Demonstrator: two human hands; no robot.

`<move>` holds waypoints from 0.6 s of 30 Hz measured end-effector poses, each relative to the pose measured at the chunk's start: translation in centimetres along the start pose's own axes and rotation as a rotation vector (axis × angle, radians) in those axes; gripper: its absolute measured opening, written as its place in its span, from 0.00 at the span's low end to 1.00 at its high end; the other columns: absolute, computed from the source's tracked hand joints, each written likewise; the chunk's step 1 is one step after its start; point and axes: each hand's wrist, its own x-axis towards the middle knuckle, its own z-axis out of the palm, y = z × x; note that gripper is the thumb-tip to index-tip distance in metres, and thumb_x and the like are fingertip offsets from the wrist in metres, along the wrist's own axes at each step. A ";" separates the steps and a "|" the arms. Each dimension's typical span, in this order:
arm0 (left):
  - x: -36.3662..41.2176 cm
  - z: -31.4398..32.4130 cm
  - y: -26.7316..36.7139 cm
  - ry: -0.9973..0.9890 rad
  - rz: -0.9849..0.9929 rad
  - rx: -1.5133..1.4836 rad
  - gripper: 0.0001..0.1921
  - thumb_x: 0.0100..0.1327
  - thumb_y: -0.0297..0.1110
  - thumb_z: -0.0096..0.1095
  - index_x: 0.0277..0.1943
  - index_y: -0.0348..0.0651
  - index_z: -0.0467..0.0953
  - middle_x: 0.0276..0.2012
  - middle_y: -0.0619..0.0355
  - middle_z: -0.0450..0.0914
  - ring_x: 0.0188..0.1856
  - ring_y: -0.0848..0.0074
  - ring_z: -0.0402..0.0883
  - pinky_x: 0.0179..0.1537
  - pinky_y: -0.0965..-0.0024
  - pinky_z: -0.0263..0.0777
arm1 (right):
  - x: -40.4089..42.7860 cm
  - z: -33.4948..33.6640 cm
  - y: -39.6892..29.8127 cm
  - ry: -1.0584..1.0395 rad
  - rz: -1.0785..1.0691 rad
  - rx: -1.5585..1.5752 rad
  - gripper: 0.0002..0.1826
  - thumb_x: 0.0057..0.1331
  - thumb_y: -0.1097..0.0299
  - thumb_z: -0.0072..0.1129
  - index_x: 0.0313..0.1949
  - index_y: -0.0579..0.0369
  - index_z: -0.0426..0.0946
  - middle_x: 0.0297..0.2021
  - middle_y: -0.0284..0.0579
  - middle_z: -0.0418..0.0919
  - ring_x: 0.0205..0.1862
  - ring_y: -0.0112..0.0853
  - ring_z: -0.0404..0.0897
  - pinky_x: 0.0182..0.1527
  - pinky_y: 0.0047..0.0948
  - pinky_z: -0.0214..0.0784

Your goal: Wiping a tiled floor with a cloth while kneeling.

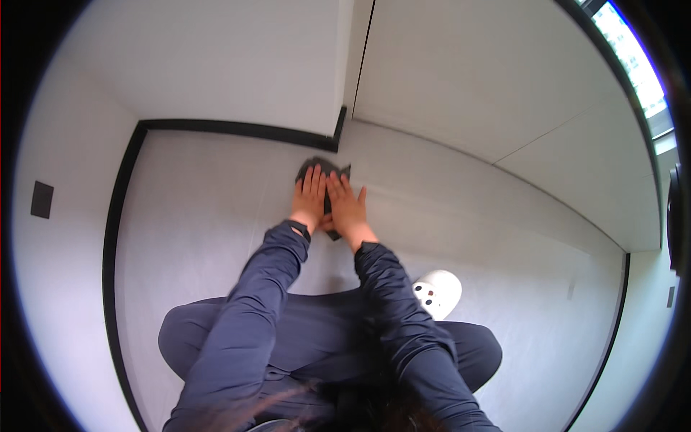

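A dark grey cloth (327, 163) lies bunched on the grey floor, close to the outer corner of the black baseboard. My left hand (309, 197) presses flat on its left part, fingers pointing away from me. Beside it, my right hand (346, 208) lies flat over the right part, with its thumb spread outward. Cloth shows past the fingertips, between the hands and below them near the wrists; the rest is hidden under the palms. A dark band circles my left wrist.
Black baseboard (232, 128) runs along the white wall ahead and on the left. Pale panels (486, 81) meet the floor ahead to the right. One white shoe (440, 291) shows by my right knee. A dark wall plate (42, 200) is at left.
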 end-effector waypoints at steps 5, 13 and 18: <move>-5.5 0.4 2.9 -0.175 0.027 -0.075 0.51 0.54 0.60 0.53 0.70 0.34 0.40 0.71 0.43 0.32 0.73 0.54 0.31 0.68 0.53 0.40 | -6.1 -3.0 -1.1 -0.254 -0.020 0.049 0.65 0.34 0.42 0.73 0.69 0.52 0.47 0.70 0.37 0.46 0.71 0.35 0.47 0.65 0.60 0.41; -8.3 3.3 2.5 0.034 0.052 -0.166 0.54 0.47 0.51 0.66 0.69 0.32 0.42 0.71 0.41 0.33 0.73 0.54 0.32 0.67 0.52 0.43 | -7.5 -3.0 -4.0 -0.304 -0.015 -0.135 0.66 0.34 0.39 0.72 0.69 0.53 0.46 0.70 0.39 0.48 0.70 0.36 0.48 0.66 0.60 0.38; -6.0 3.0 2.7 -0.001 0.077 -0.191 0.57 0.40 0.49 0.73 0.68 0.30 0.45 0.70 0.40 0.37 0.72 0.54 0.38 0.67 0.58 0.47 | -6.4 -1.3 -2.4 -0.263 -0.014 -0.069 0.70 0.31 0.39 0.73 0.69 0.53 0.44 0.70 0.40 0.47 0.71 0.38 0.46 0.66 0.61 0.39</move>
